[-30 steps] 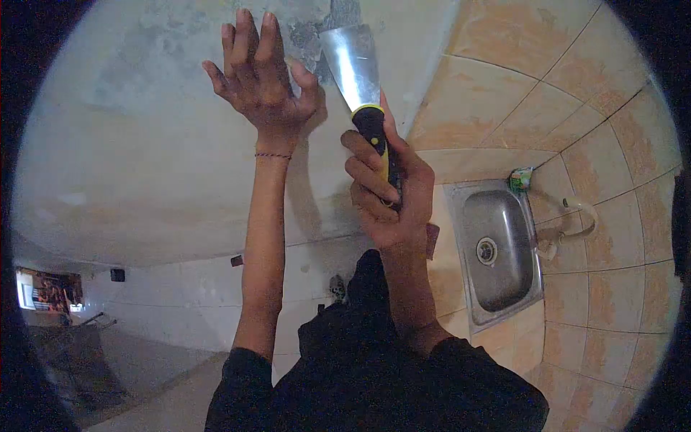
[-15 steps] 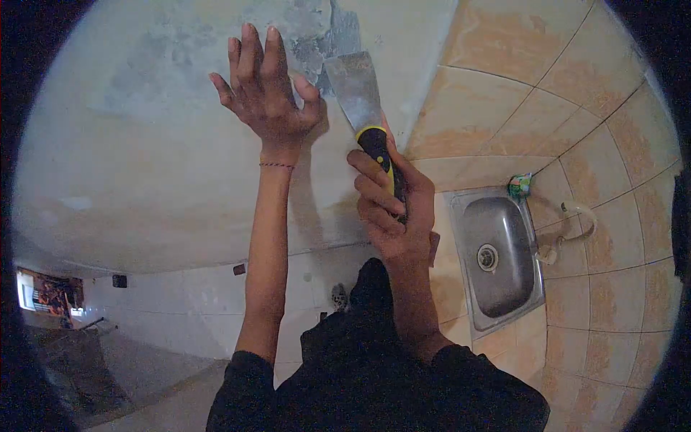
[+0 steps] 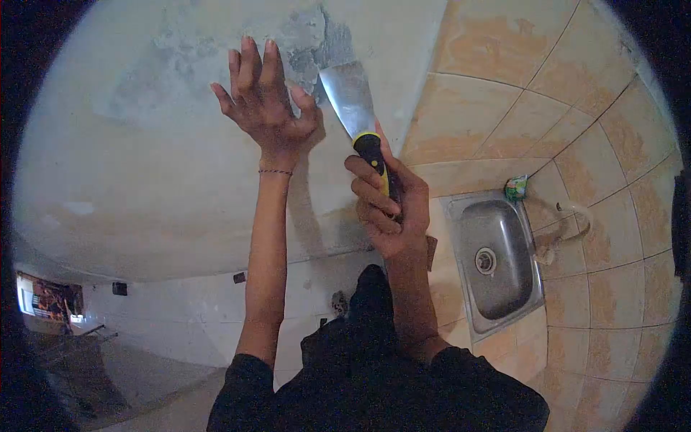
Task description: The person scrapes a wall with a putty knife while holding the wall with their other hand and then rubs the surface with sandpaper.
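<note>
My right hand (image 3: 392,198) is wrapped round the black and yellow handle of a putty knife (image 3: 348,93). Its broad metal blade points up, with the edge at a grey patch of peeling paint (image 3: 335,45) on the pale wall (image 3: 173,180). To the left, my left hand (image 3: 270,108) lies against the wall with its fingers spread and nothing in it. The thumb is near the blade's left corner. Bare grey and stained plaster (image 3: 180,65) shows around and above the left fingertips.
A metal sink (image 3: 497,252) is set in the tiled counter on my right, with a green packet (image 3: 516,188) at its corner and a pale tap (image 3: 576,219) beside it. Orange and cream tiles (image 3: 497,108) cover the adjoining wall. A bright window (image 3: 27,294) appears far left.
The putty knife's blade has tilted and now catches more light. Both hands hold nearly the same places, while the whole view has shifted slightly.
</note>
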`<action>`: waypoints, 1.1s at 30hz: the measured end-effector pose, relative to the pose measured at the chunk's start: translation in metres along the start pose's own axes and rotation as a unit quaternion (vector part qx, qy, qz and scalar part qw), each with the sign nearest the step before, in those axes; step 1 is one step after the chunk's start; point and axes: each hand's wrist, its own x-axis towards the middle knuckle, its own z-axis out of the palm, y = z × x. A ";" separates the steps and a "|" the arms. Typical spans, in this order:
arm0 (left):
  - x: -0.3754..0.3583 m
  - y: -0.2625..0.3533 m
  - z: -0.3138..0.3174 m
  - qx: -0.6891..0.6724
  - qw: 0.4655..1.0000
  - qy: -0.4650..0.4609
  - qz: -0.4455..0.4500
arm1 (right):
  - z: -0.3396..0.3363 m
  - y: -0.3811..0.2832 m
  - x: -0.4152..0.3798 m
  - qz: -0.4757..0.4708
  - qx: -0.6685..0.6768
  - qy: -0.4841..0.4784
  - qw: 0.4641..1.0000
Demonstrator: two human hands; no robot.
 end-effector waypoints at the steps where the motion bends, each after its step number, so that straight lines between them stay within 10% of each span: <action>1: -0.001 0.001 -0.001 0.001 1.000 -0.001 -0.003 | 0.000 0.001 -0.002 -0.001 0.000 0.003 1.000; 33: -0.002 -0.001 -0.003 0.007 1.000 -0.009 0.000 | 0.000 0.000 -0.001 -0.001 -0.007 0.003 1.000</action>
